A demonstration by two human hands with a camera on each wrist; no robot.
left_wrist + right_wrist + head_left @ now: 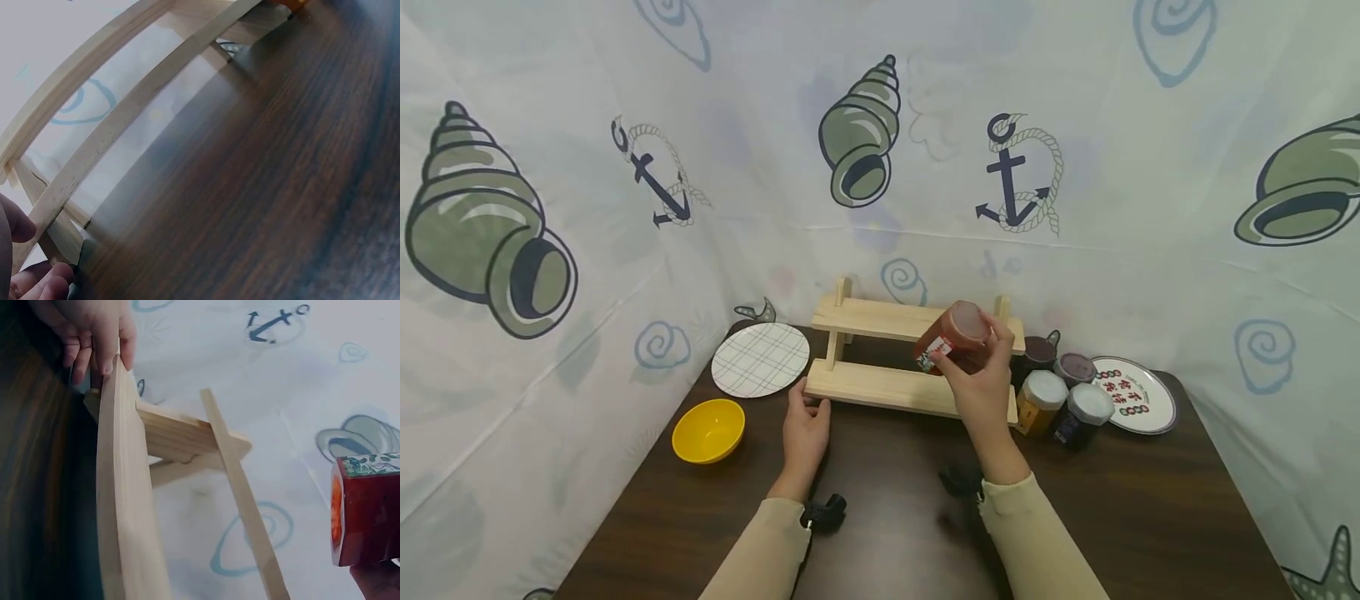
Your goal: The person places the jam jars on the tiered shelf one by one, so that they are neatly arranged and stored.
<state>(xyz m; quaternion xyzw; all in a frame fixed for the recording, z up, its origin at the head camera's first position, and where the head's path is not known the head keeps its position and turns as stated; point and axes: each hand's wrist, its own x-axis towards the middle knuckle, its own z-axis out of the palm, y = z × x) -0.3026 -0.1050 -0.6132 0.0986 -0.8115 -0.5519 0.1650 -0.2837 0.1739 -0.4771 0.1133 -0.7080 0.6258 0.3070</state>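
Observation:
A two-tier light wooden rack (880, 385) stands at the back of the table. My left hand (806, 435) grips the left end of its lower shelf; in the right wrist view, that hand's fingers (107, 347) hold the board's end. Above the lower shelf, toward its right side, my right hand (987, 398) holds a jar of red contents (942, 335), tilted over with its pale round end up and to the right. The jar (369, 515) appears at the right edge of the right wrist view, apart from the rack.
Right of the rack cluster several jars, among them a white-lidded amber jar (1037, 410) and a white-lidded dark jar (1078, 421). Behind them lies a plate with red lettering (1153, 392). A checked plate (760, 360) and a yellow bowl (709, 432) are at left. Patterned cloth hangs behind.

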